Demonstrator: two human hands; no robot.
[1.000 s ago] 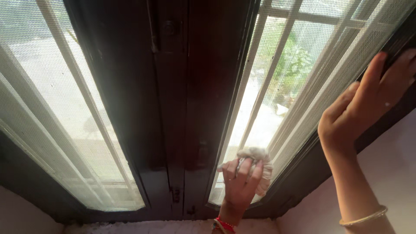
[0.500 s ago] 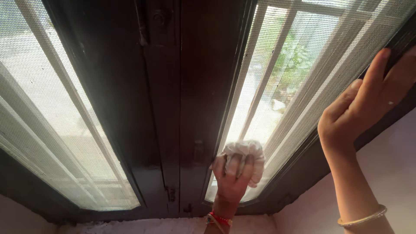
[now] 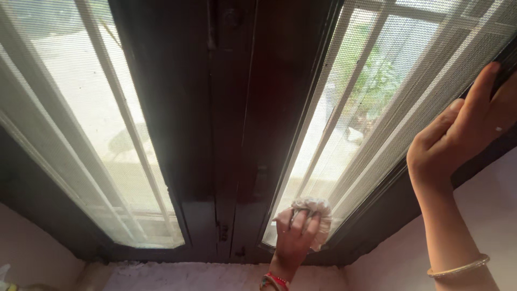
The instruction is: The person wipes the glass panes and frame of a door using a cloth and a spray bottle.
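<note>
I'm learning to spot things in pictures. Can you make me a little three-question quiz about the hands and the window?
1. True or false: the left hand presses a crumpled pale cloth against the mesh screen.
2. Where does the right hand rest? A) on the sill B) on the dark window frame at the right edge C) on the cloth
3. Fill in: the right wrist wears a thin gold ____.

Key: 1 true; 2 B; 3 bangle.

We are in a home: above our left hand (image 3: 295, 235) stands a dark wooden window (image 3: 237, 124) with mesh screens (image 3: 366, 102).
</note>
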